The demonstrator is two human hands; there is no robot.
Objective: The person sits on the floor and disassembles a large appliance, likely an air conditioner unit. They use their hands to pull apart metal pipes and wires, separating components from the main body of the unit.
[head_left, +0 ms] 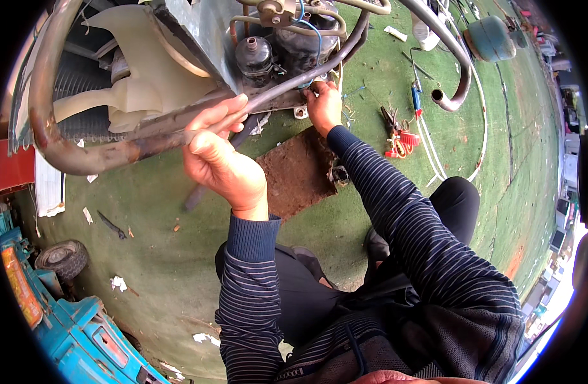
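My left hand (223,160) is closed around a long, bent brownish metal pipe (287,91), thumb on the near side and fingers behind. The pipe runs in front of an opened appliance with a translucent plastic fan blade (154,80) on its left. Behind the pipe stand a small black cylinder (254,59) and a larger black compressor (305,48), with thinner tubes and a blue wire (319,41) above. My right hand (323,109) reaches to the base beside the compressor, fingers pinched; what they hold is hidden. A rusty metal plate (297,173) lies below it.
Red-handled pliers (399,137) and a blue-handled torch (416,97) with hoses lie on the green floor to the right. Farther off is a teal gas cylinder (490,40). Another pipe's open end (438,96) hangs at upper right. A blue vehicle (83,342) stands at lower left.
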